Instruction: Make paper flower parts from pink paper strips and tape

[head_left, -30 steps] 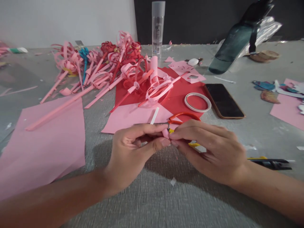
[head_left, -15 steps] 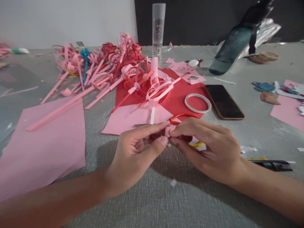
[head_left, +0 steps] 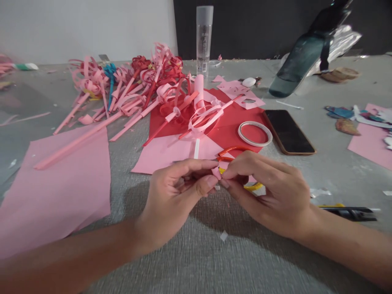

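A small curled piece of pink paper (head_left: 216, 172) is pinched between both hands, low over the grey table. My left hand (head_left: 179, 192) grips it between thumb and forefinger from the left. From the right, the thumb and fingertips of my right hand (head_left: 269, 188) close on its other edge. Just behind the hands lie scissors with orange handles (head_left: 234, 152), partly hidden by my right fingers. A pink sheet (head_left: 159, 153) with a white strip (head_left: 197, 148) on it lies beyond, over a red sheet (head_left: 226, 132). A tape roll (head_left: 255, 134) rests on the red sheet.
Pink and red paper-strip flowers (head_left: 131, 87) on rolled stems pile up at the back left. A large pink sheet (head_left: 67, 183) lies left. To the right are a phone (head_left: 289, 131), a black cutter (head_left: 349, 213) and a tilted bottle (head_left: 298, 65). A clear bottle (head_left: 203, 45) stands behind.
The small pink piece has turned slightly between the fingertips, and its curl shows a little more. My left thumb has shifted slightly. Everything else stays in place.
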Action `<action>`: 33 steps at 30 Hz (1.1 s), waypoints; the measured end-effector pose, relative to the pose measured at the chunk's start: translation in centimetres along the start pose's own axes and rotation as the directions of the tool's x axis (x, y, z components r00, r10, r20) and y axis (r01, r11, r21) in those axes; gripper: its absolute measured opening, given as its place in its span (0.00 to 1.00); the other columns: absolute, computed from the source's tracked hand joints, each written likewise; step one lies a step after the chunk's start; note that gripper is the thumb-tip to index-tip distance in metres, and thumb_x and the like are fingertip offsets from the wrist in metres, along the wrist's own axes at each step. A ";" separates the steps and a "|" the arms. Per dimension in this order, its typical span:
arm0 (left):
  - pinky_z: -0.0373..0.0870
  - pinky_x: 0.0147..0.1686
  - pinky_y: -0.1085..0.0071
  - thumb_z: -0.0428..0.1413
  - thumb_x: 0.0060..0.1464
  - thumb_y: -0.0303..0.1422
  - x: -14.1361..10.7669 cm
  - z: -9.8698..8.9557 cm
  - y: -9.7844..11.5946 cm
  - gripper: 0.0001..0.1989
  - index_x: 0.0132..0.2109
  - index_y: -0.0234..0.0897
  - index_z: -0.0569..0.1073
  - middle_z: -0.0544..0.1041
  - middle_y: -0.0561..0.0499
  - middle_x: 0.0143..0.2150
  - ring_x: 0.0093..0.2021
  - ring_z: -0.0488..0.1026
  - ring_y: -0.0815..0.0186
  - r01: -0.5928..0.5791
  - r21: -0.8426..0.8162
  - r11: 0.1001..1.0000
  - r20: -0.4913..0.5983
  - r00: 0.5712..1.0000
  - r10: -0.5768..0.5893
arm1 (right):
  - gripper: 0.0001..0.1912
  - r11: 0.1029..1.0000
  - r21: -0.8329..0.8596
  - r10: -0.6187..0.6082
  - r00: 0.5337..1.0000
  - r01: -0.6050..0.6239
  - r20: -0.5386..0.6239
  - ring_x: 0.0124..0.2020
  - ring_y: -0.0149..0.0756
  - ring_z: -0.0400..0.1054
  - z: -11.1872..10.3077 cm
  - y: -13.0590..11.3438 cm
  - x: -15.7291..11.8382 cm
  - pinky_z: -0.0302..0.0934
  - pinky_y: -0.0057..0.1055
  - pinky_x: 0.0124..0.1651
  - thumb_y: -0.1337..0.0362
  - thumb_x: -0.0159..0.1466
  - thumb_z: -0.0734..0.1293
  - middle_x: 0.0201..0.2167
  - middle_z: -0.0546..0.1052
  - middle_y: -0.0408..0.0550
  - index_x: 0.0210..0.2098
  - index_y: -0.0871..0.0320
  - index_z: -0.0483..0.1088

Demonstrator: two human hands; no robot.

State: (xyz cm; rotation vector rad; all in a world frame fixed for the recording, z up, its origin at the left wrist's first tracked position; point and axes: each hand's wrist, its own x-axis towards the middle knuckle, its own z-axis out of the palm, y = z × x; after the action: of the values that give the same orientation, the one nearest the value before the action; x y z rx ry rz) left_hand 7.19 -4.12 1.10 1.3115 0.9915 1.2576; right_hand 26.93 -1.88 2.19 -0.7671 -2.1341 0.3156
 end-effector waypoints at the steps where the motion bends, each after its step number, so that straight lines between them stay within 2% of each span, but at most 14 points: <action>1: 0.78 0.33 0.88 0.66 0.59 0.28 0.0 0.0 0.0 0.08 0.46 0.42 0.84 0.86 0.55 0.39 0.32 0.81 0.76 -0.002 -0.003 1.000 0.004 1.000 0.002 | 0.06 1.000 0.001 0.000 1.000 0.000 0.000 0.29 0.24 0.69 0.0 0.0 0.0 0.64 0.23 0.33 0.75 0.66 0.68 0.32 0.77 0.41 0.40 0.58 0.72; 17: 0.78 0.31 0.85 0.66 0.59 0.29 -0.2 -0.1 -0.3 0.06 0.44 0.41 0.83 0.83 0.55 0.32 0.30 0.79 0.75 -0.001 -0.016 1.000 0.006 1.000 0.001 | 0.06 0.997 -0.070 -0.030 0.999 0.032 0.037 0.31 0.26 0.74 -0.2 -0.2 0.1 0.67 0.23 0.33 0.74 0.68 0.67 0.32 0.80 0.43 0.40 0.57 0.72; 22: 0.79 0.29 0.82 0.67 0.58 0.30 -0.3 0.0 -0.2 0.06 0.44 0.40 0.83 0.83 0.54 0.31 0.29 0.79 0.73 0.001 0.010 1.000 -0.002 1.000 -0.001 | 0.06 0.996 -0.083 -0.022 0.999 0.026 0.043 0.26 0.26 0.71 -0.1 -0.2 0.1 0.65 0.24 0.29 0.73 0.68 0.66 0.30 0.77 0.41 0.39 0.56 0.71; 29: 0.82 0.29 0.76 0.67 0.57 0.30 -0.1 0.2 0.0 0.06 0.43 0.38 0.83 0.84 0.51 0.33 0.30 0.81 0.68 -0.012 0.025 1.000 0.008 1.000 0.011 | 0.08 0.997 -0.074 -0.016 0.999 0.020 0.044 0.25 0.26 0.69 0.0 -0.3 0.1 0.64 0.25 0.27 0.74 0.67 0.65 0.28 0.75 0.39 0.38 0.54 0.68; 33: 0.82 0.30 0.76 0.67 0.57 0.29 -0.1 0.1 0.0 0.06 0.44 0.39 0.83 0.84 0.52 0.33 0.30 0.81 0.68 -0.014 0.005 1.000 0.016 1.000 0.014 | 0.07 0.997 -0.078 -0.026 0.999 0.029 0.038 0.24 0.26 0.69 0.0 -0.3 0.1 0.63 0.24 0.27 0.74 0.67 0.65 0.28 0.75 0.39 0.37 0.54 0.68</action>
State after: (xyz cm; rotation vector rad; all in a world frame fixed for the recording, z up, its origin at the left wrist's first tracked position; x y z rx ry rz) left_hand 7.30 -4.25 1.08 1.3327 0.9770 1.2542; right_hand 26.76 -2.10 2.41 -0.7817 -2.2007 0.2343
